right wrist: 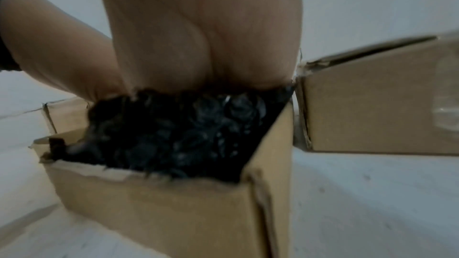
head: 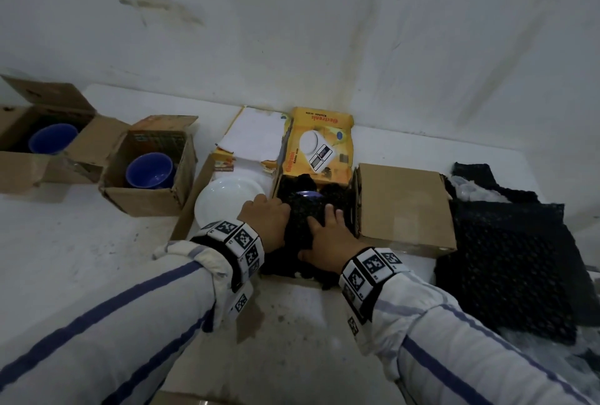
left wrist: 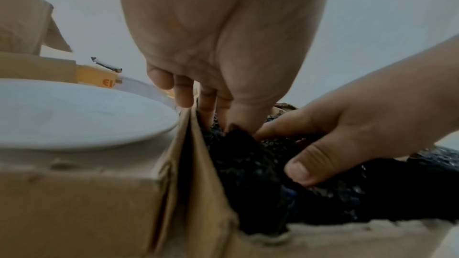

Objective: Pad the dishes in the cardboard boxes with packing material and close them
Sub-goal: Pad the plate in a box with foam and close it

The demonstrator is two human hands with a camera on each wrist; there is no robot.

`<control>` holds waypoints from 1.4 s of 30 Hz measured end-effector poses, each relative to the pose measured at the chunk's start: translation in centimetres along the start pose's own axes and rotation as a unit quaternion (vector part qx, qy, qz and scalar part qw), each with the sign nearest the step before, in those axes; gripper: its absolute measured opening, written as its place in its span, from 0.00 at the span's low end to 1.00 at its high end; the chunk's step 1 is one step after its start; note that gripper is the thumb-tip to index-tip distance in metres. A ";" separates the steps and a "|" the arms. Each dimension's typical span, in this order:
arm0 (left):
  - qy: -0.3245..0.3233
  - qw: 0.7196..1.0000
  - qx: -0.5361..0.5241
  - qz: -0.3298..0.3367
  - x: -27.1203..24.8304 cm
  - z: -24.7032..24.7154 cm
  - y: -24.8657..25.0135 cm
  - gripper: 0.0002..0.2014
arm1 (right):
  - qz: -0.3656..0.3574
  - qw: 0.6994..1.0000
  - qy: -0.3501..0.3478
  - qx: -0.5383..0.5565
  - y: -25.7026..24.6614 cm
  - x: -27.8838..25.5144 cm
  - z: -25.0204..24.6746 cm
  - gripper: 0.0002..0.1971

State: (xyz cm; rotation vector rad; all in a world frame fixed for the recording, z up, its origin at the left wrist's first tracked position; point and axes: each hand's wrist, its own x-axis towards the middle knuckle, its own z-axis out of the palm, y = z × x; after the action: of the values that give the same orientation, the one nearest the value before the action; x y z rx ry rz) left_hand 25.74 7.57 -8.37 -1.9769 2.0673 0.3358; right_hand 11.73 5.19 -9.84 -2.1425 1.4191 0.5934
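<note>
White wall point(head: 292, 15) behind, stained; below it a pale, scuffed table point(head: 81, 242) carries everything. Largest item: black mesh packing sheet point(head: 509, 262), well to the right of your right fingers, spread flat at the table's edge. Between it and your right fingers, just beside them, is a closed brown box point(head: 402, 206). Under both sets of fingers is the open cardboard box point(right wrist: 154, 209) you're working in, stuffed with black bubble wrap point(right wrist: 188, 134) that spills over its near rim. Beyond your fingertips its yellow printed lid flap point(head: 319, 141) stands up, showing a kitchen scale picture. Left of your left fingers, just across the box wall, a white plate point(left wrist: 74, 117) lies in a neighbouring open box point(head: 188, 213) with white paper point(head: 255, 135) behind it. Further left, well apart: two open brown boxes point(head: 146, 171) point(head: 45, 132), each with a blue bowl point(head: 150, 170) point(head: 52, 138) inside. Your left hand point(head: 264, 219) has its fingers point(left wrist: 208, 103) bent down into the wrap along the left box wall, pinching it against the thumb. Your right hand point(head: 326, 239) presses on the wrap, fingers curled over a bunch of it, thumb point(left wrist: 308, 166) clamped on the near side. A small patch of blue dish point(head: 306, 194) shows through the wrap, just past your fingertips.
</note>
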 end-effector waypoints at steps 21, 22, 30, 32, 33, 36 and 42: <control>0.026 0.995 0.098 0.022 -0.3 0.5 0.0 0.17 | 0.115 0.984 0.075 0.113 -1.0 0.0 -1.3 0.32; 0.025 0.995 0.092 0.022 -0.3 0.5 0.0 0.17 | 0.117 0.984 0.076 0.114 -1.0 0.1 -1.4 0.31; 0.027 1.000 0.001 0.010 -0.3 -0.1 0.3 0.20 | 0.085 0.984 0.090 0.125 -0.8 -0.5 -1.8 0.22; 0.018 1.000 -0.005 0.010 -0.3 -0.4 0.7 0.19 | 0.075 0.986 0.088 0.124 -0.5 -1.1 -1.8 0.22; 0.023 1.000 -0.012 0.009 -0.3 -0.6 1.0 0.18 | 0.061 0.985 0.106 0.125 -0.2 -1.4 -2.1 0.20; 0.060 0.996 -0.059 0.018 -0.2 -1.5 2.4 0.15 | 0.016 0.973 0.190 0.133 0.9 -2.2 -3.2 0.17; 0.043 0.969 -0.228 0.081 1.0 -4.0 8.2 0.08 | 0.060 0.941 0.262 0.203 6.2 -4.2 -5.6 0.13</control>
State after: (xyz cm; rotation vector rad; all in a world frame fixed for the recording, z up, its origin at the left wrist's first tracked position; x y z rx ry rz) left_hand 17.43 5.62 -5.07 -2.0930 2.3796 0.8396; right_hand 4.95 2.63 -3.94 -1.9532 1.7680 -0.2506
